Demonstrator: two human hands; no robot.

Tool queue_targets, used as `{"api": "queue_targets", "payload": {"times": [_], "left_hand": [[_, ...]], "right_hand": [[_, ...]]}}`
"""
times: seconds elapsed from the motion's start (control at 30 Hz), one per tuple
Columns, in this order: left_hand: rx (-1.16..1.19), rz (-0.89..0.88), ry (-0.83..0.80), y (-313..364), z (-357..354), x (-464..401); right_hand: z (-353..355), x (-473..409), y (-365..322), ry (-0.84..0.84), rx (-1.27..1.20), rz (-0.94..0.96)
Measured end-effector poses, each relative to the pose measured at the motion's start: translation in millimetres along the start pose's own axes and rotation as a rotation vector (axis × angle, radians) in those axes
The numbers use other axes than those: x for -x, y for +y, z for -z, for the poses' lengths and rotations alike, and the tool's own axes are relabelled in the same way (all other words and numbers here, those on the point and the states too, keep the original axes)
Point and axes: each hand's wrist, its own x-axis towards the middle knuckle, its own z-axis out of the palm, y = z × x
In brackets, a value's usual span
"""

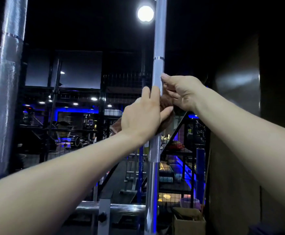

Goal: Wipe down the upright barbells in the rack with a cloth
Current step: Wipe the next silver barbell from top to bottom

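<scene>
Dim gym behind, both hands (157, 106) clasp a brown cloth (165, 106) around the upright knurled silver barbell (158, 70).

Both bare forearms were raised and extended forward and upward, converging toward the centre, the left arm rising from the lower left and the right arm from the lower right. The left hand (141, 116) was positioned with its back toward the camera, fingers curled round the upright barbell (157, 73) and pressing a brown cloth (165, 106) against it, the index finger lying extended along the shaft. The right hand (182, 92) was set slightly higher on the opposite side, wrist bent, thumb tip touching the shaft and fingers curled onto the cloth.
</scene>
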Motion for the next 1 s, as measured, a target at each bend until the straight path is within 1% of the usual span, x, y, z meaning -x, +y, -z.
{"api": "queue_targets", "payload": {"times": [0.1,0.17,0.23,0.3,0.4,0.47,0.57,0.63,0.73,0.8,0.83,0.9,1.0], "left_hand": [[0.091,0.060,0.039,-2.6,5.3,-41.0],[0.133,0.086,0.047,0.1,5.7,-50.2],[0.156,0.102,0.055,1.6,2.5,-33.6],[0.155,0.073,0.054,3.5,-4.7,3.5],[0.168,0.053,-0.059,4.4,-3.4,49.1],[0.147,0.042,-0.115,0.5,1.1,52.3],[0.218,0.027,-0.118,-4.3,5.4,23.0],[0.291,0.088,-0.074,-7.1,8.2,-10.5],[0.295,0.121,-0.012,-1.8,8.3,-32.7],[0.316,0.132,-0.019,0.2,4.4,-16.3],[0.311,0.128,-0.031,1.3,1.3,-0.4],[0.295,0.102,-0.094,1.5,-1.8,36.0],[0.316,0.068,-0.182,-1.1,2.6,70.5]], "right_hand": [[-7.1,-0.7,-8.7,-0.017,-0.129,0.039],[-7.7,-1.2,-18.0,0.034,-0.122,0.077],[-6.0,-0.1,-18.6,0.057,-0.048,0.081],[-4.0,2.1,-10.0,0.078,0.067,0.080],[-4.4,14.2,5.7,0.090,0.140,0.061],[-5.8,20.1,9.0,0.093,0.142,0.055],[-8.4,20.0,5.7,0.107,0.150,0.060],[-11.0,15.9,1.6,0.124,0.085,0.088],[-12.0,10.7,-8.2,0.176,0.005,0.139],[-11.2,11.1,-7.1,0.170,0.018,0.129],[-10.6,13.4,-2.8,0.158,0.062,0.112],[-10.5,19.8,10.0,0.143,0.132,0.087],[-10.9,32.7,22.7,0.142,0.129,0.068]]}}
